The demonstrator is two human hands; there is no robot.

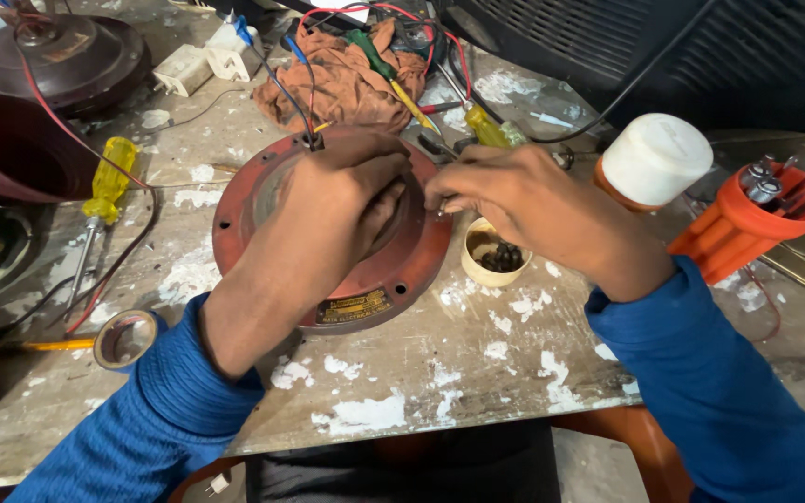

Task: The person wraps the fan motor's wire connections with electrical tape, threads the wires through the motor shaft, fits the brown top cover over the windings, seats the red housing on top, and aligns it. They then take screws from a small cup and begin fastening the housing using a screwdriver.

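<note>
1. At the centre of the worn, paint-flecked wooden bench [477, 373] lies one round red metal motor cover [393, 270], flat and with no long axis.
2. Left hand [337, 200] rests spread on it — fingers curled inward, nothing visibly held.
3. Right hand [524, 200], at the cover's 3 o'clock edge, pinches something small; I cannot tell what.
4. One cream cup of dark screws [496, 253] sits at 4 o'clock — nearest the right hand.
5. Two yellow-handled screwdrivers: one [104, 191] at 9 o'clock, one [482, 126] at 1.

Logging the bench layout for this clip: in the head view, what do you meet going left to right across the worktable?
Dark maroon bowl → yellow-handled screwdriver → red round motor cover with the left hand on it → right hand above a small cream cup of screws → white-capped bottle → orange tool holder.
</note>
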